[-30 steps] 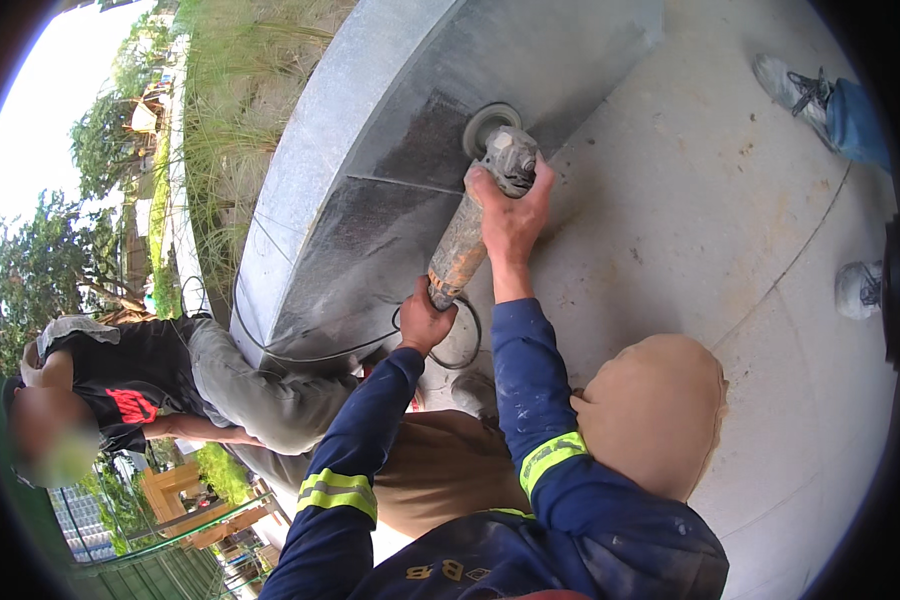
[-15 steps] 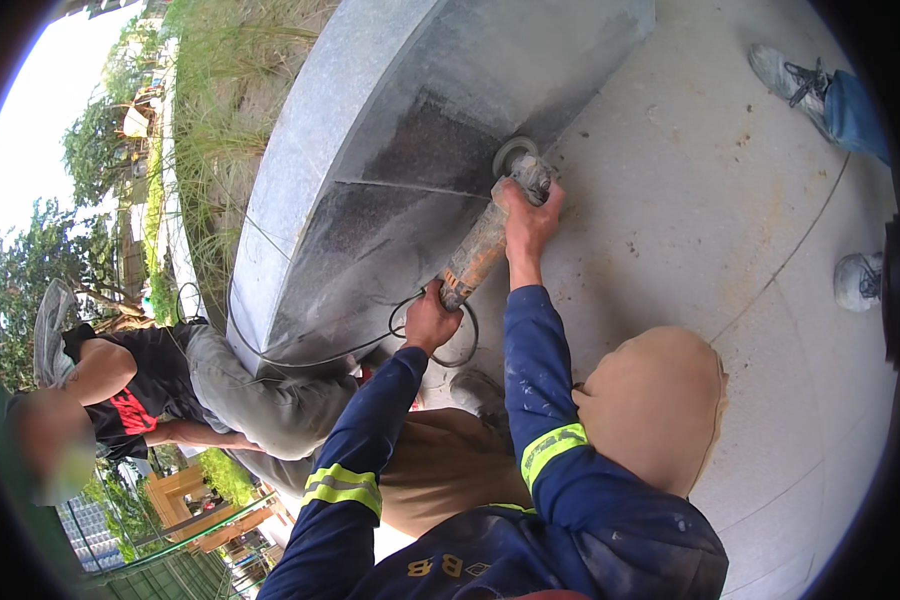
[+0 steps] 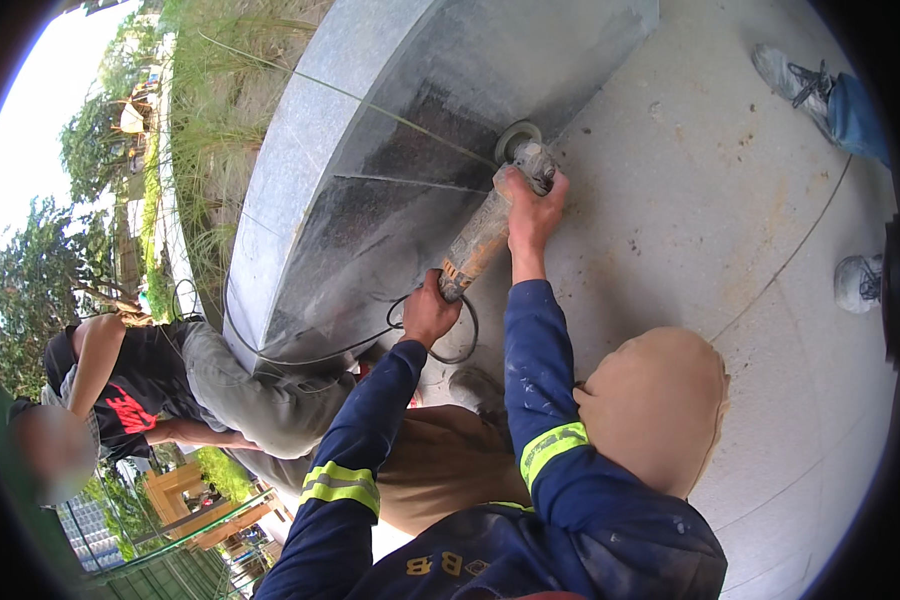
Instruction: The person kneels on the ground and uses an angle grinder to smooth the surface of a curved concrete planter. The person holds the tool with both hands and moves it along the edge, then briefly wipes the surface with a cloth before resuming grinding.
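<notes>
A dusty orange-and-grey angle grinder (image 3: 477, 243) lies across both my hands. Its round disc (image 3: 516, 132) is against or very close to the lower face of the grey stone wall (image 3: 390, 225); contact is hard to tell. My right hand (image 3: 534, 218) wraps the grinder just behind its head, while my left hand (image 3: 431, 312) grips the rear end of the body. From that rear end a black cable (image 3: 310, 360) loops and runs off toward the left. A dark, wet-looking patch (image 3: 435, 140) marks the wall beside a joint line.
At the left, another person (image 3: 260, 390) in grey trousers sits or crouches by the wall's end. Long grass (image 3: 230, 110) grows behind the wall, one blade hanging over it. Another person's shoes (image 3: 790, 80) stand on the pale paved floor (image 3: 670, 230) at the right.
The grinder's head and disc have shifted slightly up and to the right along the wall. A grass blade now crosses the wall's face. The person at the left has moved a raised arm.
</notes>
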### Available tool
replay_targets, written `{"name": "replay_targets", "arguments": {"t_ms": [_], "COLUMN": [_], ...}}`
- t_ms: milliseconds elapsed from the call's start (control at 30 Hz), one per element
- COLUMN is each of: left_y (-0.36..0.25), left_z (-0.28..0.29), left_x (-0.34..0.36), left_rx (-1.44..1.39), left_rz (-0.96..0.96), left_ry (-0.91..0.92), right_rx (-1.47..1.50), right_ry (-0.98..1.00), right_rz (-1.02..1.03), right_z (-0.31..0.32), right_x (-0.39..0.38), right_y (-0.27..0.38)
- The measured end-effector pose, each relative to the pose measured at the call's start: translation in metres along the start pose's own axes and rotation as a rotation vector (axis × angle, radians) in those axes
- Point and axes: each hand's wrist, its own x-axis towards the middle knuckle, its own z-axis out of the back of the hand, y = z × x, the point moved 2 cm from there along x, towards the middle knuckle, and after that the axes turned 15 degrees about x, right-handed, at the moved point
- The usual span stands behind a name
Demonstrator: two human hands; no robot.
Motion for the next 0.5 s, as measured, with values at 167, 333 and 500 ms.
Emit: {"name": "replay_targets", "arguments": {"t_ms": [167,333,500], "left_y": [-0.002,-0.001,0.005], "left_z": [-0.004,-0.005,0.0], "left_x": [-0.003,-0.002,-0.009], "left_rx": [0.013,0.061,0.003], "left_rz": [0.027,-0.023,0.008], "left_ry": [-0.008,-0.007,-0.044], "right_rx": [-0.01,-0.031,-0.043], "right_ry": [0.035,-0.066,0.044], "right_rz": [0.005,-0.045,0.043], "right_z": [0.0,0.003,-0.009], "right_x": [-0.003,-0.001,-0.018], "right_y": [0.002,-0.002,0.01]}}
